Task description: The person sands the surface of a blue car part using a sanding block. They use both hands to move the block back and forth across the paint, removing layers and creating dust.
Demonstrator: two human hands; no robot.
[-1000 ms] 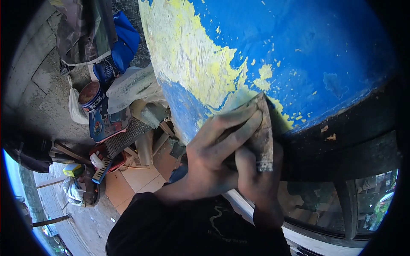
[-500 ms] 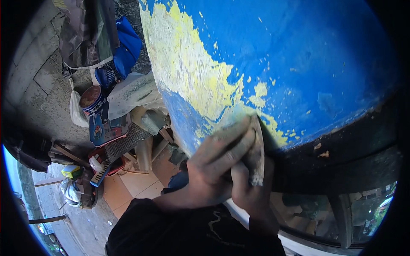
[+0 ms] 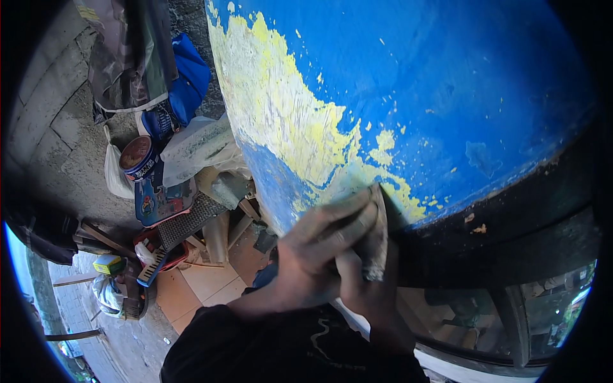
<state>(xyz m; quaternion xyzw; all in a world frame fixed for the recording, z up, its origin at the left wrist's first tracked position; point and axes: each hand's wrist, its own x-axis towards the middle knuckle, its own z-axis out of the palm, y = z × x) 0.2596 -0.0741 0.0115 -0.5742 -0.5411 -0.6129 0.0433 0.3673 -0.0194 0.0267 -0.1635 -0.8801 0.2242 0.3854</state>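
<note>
Surface: I note a curved blue panel (image 3: 460, 83), its paint worn to a yellow-and-whitish patch (image 3: 281, 105). Room: tiled floor (image 3: 207, 279) at lower left, a round tin (image 3: 137, 156) amid clutter beyond it, a dark-framed window (image 3: 453, 313) at lower right. My left grip (image 3: 311, 247) is nearly closed, fingers bunched on a worn greyish sheet (image 3: 377, 249); my right grip (image 3: 363, 290) clasps it from below. Sheet sits by the patch's lower edge.

Blue panel (image 3: 434, 76) smooth, slightly glossy; yellow-white patch (image 3: 281, 102) matt, flaky; sheet (image 3: 377, 247) matt, grimy; wall (image 3: 57, 121) rough.
</note>
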